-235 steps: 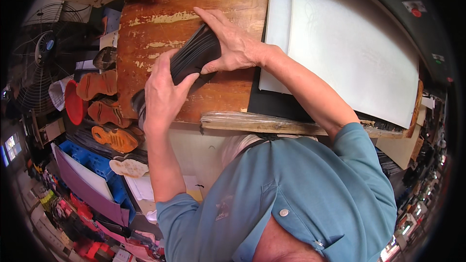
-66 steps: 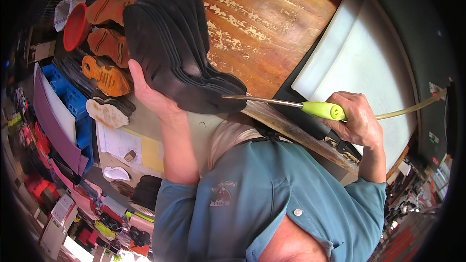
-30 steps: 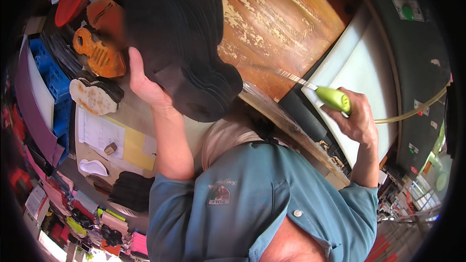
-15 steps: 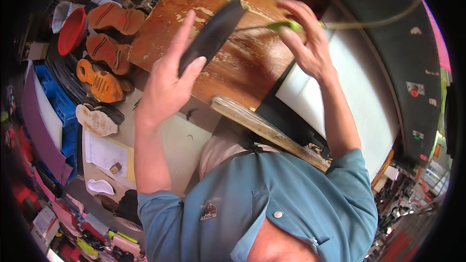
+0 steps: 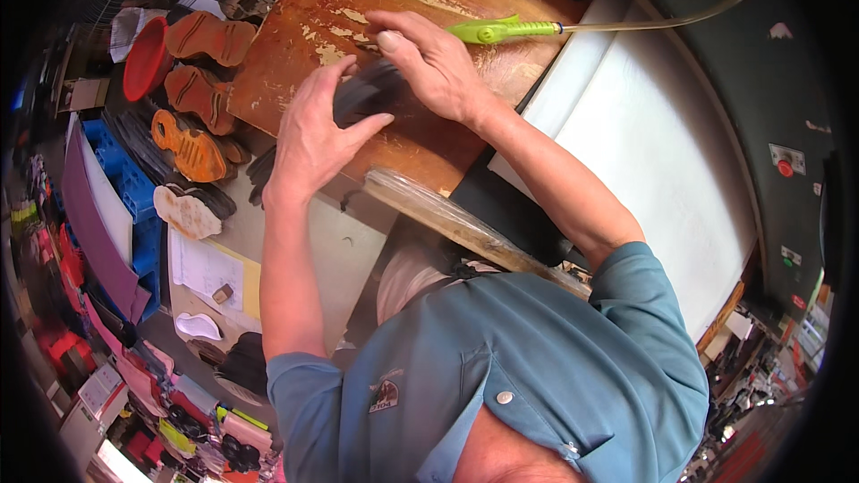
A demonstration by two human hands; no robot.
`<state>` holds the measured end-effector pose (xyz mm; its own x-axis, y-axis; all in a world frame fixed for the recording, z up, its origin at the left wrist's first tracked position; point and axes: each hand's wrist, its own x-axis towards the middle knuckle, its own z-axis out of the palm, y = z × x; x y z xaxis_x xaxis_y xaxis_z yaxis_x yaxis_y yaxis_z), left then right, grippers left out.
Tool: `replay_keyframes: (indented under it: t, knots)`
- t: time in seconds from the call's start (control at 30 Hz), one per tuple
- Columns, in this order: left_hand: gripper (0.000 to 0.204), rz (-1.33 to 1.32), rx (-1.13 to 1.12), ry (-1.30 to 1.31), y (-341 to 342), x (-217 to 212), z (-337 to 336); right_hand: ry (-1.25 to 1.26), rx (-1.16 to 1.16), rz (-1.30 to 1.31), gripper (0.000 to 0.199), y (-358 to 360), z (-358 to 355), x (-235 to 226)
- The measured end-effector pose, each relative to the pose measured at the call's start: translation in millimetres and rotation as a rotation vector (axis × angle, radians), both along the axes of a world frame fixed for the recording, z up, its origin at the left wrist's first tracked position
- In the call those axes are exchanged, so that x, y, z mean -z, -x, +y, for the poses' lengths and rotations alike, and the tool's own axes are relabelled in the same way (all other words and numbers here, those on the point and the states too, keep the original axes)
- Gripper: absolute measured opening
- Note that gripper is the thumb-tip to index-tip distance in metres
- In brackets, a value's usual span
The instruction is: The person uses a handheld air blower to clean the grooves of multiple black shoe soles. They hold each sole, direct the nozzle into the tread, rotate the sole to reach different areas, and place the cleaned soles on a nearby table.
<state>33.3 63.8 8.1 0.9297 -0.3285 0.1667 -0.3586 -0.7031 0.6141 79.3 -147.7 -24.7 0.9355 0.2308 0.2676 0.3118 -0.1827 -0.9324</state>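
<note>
My left hand (image 5: pixel 309 130) reaches over the brown wooden tabletop, a black sole-shaped piece (image 5: pixel 365 92) lodged between its thumb and fingers. The piece is blurred by motion. Close to its far end is my right hand (image 5: pixel 436 67), thumb and bent forefinger apart; it covers part of the piece, and whether it touches cannot be told. Beyond the right hand, a light green air blow gun (image 5: pixel 504 29) lies on the wood, its thin clear hose (image 5: pixel 662 25) running off to the right.
The worn wooden board (image 5: pixel 295 27) has peeling patches. Left of it are orange-brown shoe soles (image 5: pixel 210 38), a red bowl (image 5: pixel 148 60) and a blue crate (image 5: pixel 125 181). Papers (image 5: pixel 208 273) lie nearer. To the right stand a white surface (image 5: pixel 653 170) and a dark panel with buttons (image 5: pixel 785 167).
My right hand has let go of the green air blow gun, which now rests on the tabletop. That hand has moved left to the black piece, which has shifted slightly nearer.
</note>
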Motion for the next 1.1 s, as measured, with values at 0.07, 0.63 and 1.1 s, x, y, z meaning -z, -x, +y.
replay_keyframes:
  t: [0.07, 0.63, 1.1]
  knots:
    - [0.057, 0.112, -0.094, 0.075, -4.5, -0.8, 0.5, -0.002, -0.060, -0.041, 0.065, -1.5, 6.8, 1.4]
    - [0.046, 0.340, -0.454, 1.568, 69.0, -78.4, 6.2, -0.327, -0.524, 0.540, 0.072, 110.7, 13.0, -42.8]
    - [0.054, 0.100, -0.599, 1.764, 175.0, -95.0, 37.7, -0.618, -0.554, 0.821, 0.046, 204.0, 58.8, -72.0]
